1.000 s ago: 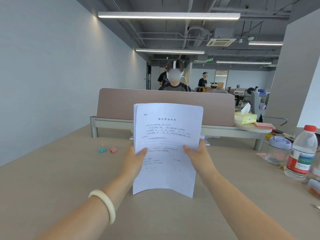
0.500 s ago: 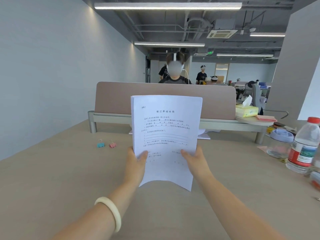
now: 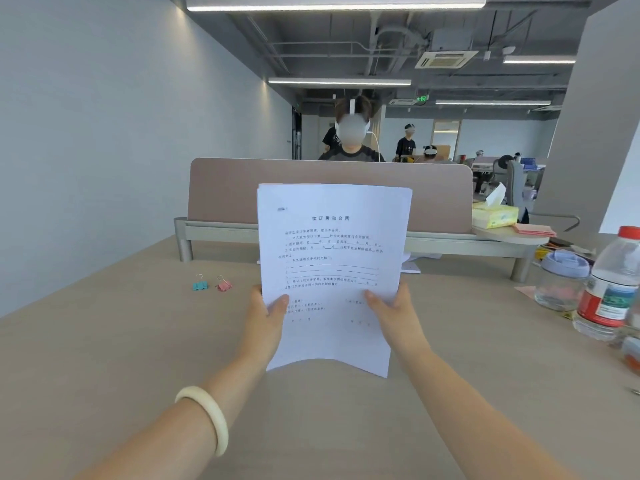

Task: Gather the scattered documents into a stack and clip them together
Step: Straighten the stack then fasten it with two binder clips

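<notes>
white documents (image 3: 332, 244) now bow at the bottom, nearly squared; left hand (image 3: 266, 318) and right hand (image 3: 394, 315) pinch their sides; clipping looks next.

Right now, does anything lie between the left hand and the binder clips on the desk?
Nothing visible does. Only bare desk separates the left hand, gripping the paper stack, from the teal clip and pink clip to its left.

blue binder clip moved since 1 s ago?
No. The blue binder clip lies at the same offset from the divider leg, beside the pink clip; only the view shifted.
</notes>
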The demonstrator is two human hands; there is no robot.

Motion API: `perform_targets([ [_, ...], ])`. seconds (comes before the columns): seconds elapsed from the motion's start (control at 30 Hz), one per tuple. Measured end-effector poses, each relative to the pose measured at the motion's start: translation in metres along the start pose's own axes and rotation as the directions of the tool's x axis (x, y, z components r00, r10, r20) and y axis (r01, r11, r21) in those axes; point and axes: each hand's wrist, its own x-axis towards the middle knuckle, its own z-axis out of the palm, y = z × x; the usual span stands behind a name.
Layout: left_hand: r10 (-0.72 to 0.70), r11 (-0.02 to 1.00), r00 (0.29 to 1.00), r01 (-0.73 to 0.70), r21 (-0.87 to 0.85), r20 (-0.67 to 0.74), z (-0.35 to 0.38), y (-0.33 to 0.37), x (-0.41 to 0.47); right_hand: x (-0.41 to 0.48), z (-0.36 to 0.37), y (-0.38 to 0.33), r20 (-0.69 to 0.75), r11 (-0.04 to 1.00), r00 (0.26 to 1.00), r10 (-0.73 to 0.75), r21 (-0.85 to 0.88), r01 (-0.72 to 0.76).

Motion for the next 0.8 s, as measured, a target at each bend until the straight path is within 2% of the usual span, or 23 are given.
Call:
perform_targets([
  [0.1, -0.031, 0.999, 0.999, 0.031, 0.036, -0.011, 0.004, -0.005, -0.005, -0.001, 0.001, 0.015, 0.010, 0.996, 0.998, 0.065, -0.068, -0.064],
  [0.23, -0.050, 0.995, 0.999, 0.048, 0.083, 0.020, -0.006, -0.001, -0.003, 0.000, -0.008, 0.000, 0.011, 0.986, 0.997, 0.082, -0.145, -0.080],
  [0.3, -0.048, 0.996, 0.999, 0.046, 0.073, 0.021, -0.019, 0.005, 0.001, 0.005, -0.022, -0.021, 0.070, 0.972, 0.996, 0.054, -0.233, -0.036],
  [0.4, 0.033, 0.999, 0.991, -0.036, -0.019, -0.133, -0.061, 0.029, 0.028, 0.015, -0.048, -0.059, 0.194, 0.923, 0.980, 0.053, -0.383, 0.026],
  [0.47, 0.094, 0.996, 0.982, -0.093, 0.012, -0.166, -0.089, 0.056, 0.051, 0.018, -0.060, -0.083, 0.307, 0.891, 0.947, 0.095, -0.451, 0.057],
  [0.5, 0.092, 0.996, 0.988, -0.093, -0.002, -0.122, -0.098, 0.068, 0.060, 0.019, -0.063, -0.093, 0.360, 0.871, 0.925, 0.123, -0.486, 0.074],
  [0.57, 0.059, 0.998, 0.980, -0.064, 0.024, 0.190, -0.102, 0.084, 0.065, 0.019, -0.063, -0.103, 0.448, 0.832, 0.873, 0.195, -0.547, 0.095],
  [0.6, -0.005, 0.996, 0.922, -0.030, 0.084, 0.388, -0.100, 0.088, 0.059, 0.017, -0.061, -0.105, 0.472, 0.818, 0.848, 0.240, -0.569, 0.085],
  [0.67, -0.193, 0.975, 0.739, 0.072, 0.209, 0.646, -0.090, 0.094, 0.042, 0.015, -0.056, -0.104, 0.497, 0.767, 0.816, 0.297, -0.633, 0.107],
  [0.7, -0.260, 0.962, 0.673, 0.118, 0.247, 0.693, -0.086, 0.090, 0.035, 0.014, -0.054, -0.103, 0.496, 0.728, 0.812, 0.306, -0.672, 0.136],
  [0.73, -0.294, 0.953, 0.656, 0.141, 0.269, 0.695, -0.083, 0.084, 0.031, 0.012, -0.052, -0.101, 0.488, 0.694, 0.816, 0.309, -0.702, 0.157],
  [0.8, -0.279, 0.957, 0.707, 0.150, 0.247, 0.650, -0.078, 0.067, 0.028, 0.008, -0.051, -0.099, 0.472, 0.673, 0.830, 0.298, -0.720, 0.168],
])
